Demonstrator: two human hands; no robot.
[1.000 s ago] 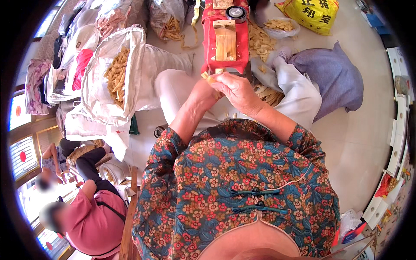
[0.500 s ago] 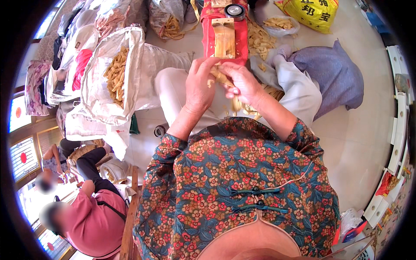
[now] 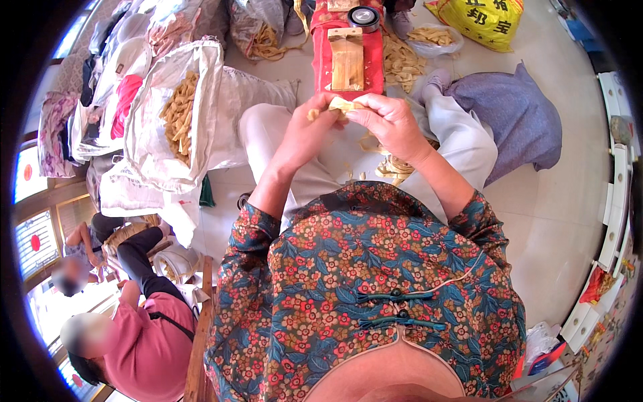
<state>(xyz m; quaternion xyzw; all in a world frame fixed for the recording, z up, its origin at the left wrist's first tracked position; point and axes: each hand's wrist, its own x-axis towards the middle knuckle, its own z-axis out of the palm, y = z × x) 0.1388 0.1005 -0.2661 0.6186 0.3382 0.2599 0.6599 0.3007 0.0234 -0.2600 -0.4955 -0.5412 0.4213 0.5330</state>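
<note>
Between the fingertips of both hands is a pale yellow strip, with a curled end poking out by the left fingers. My left hand pinches one side of it, and my right hand pinches the other between thumb and fingers. Just beyond the hands, a wooden block with a smooth face rests on a red cloth. A round black-rimmed object sits at the block's far right. More looped yellow strips lie over my lap below the right hand.
On the left stands a white woven sack holding many short tan pieces. Loose strips lie on the floor right of the red cloth, near a yellow bag. Blue-grey cloth drapes at right. A person in pink sits lower left.
My hands have turned and drawn slightly apart, so the strip now shows stretched between the fingertips instead of bunched in them. The person in pink has shifted at the lower left.
</note>
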